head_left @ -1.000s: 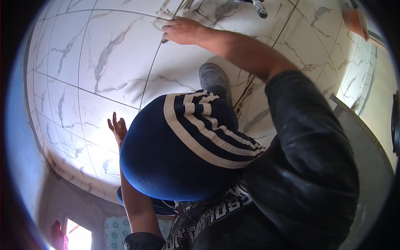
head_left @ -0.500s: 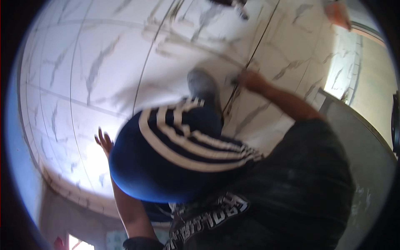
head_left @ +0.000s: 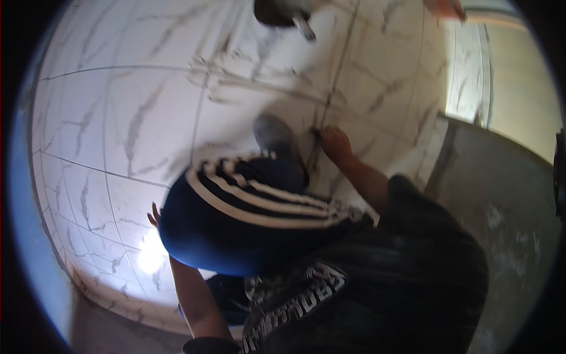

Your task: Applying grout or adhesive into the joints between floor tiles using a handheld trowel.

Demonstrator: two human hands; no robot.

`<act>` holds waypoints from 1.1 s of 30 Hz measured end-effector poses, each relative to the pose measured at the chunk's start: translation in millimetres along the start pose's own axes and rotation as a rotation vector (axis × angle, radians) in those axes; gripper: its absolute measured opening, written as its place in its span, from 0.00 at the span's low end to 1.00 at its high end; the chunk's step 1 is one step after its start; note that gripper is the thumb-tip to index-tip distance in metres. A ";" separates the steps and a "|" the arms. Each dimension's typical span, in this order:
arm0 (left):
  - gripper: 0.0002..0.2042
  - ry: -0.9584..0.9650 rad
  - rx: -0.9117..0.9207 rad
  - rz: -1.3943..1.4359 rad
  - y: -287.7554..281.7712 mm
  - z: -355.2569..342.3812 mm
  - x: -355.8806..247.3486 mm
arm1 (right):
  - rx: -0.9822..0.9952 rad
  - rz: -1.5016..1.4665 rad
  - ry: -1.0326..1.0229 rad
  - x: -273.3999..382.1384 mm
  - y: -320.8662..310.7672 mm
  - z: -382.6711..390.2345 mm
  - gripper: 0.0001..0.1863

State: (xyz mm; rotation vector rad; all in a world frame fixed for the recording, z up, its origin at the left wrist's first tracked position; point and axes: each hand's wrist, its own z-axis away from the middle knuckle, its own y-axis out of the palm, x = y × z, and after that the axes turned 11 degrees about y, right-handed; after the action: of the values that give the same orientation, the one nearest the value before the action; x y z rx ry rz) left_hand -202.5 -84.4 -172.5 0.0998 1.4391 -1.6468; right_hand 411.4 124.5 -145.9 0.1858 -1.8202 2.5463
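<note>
My right hand (head_left: 335, 143) is closed round a small dark object (head_left: 316, 134), blurred, at a joint in the white veined floor tiles (head_left: 141, 124), just right of my grey shoe (head_left: 270, 131). Grey smears run along the joints above the shoe. My left hand (head_left: 154, 215) shows only fingertips, apart, beside my blue trouser leg (head_left: 236, 218) with white stripes; the rest is hidden behind the leg. A dark container (head_left: 274, 12) with a pale handle (head_left: 303, 28) across it sits at the top.
An orange object (head_left: 442, 8) lies at the top right. A grey rough concrete surface (head_left: 495, 177) lies at the right, with a beige surface (head_left: 513, 76) beyond. A pale wall strip (head_left: 29, 189) curves down the left edge.
My right hand has swept from the upper joint down and rightward to beside the shoe. The view has shifted, bringing more of the container and the concrete into sight.
</note>
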 end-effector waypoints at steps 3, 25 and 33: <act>0.29 -0.074 0.023 -0.011 -22.9 40.9 -3.8 | 0.176 -0.075 -0.034 -4.0 4.9 38.8 0.07; 0.28 0.000 0.119 -0.214 -165.6 87.2 -5.7 | -0.148 -0.100 0.092 33.8 56.1 108.6 0.06; 0.28 0.063 0.121 -0.254 -187.2 88.2 9.0 | -0.068 -0.094 -0.026 77.8 75.6 172.9 0.08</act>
State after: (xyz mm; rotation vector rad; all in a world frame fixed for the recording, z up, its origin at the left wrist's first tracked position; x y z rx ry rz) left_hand -288.8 -180.9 -10.8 0.0383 1.4445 -1.9541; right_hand 344.6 -68.1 -154.1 0.2972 -1.8570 2.4272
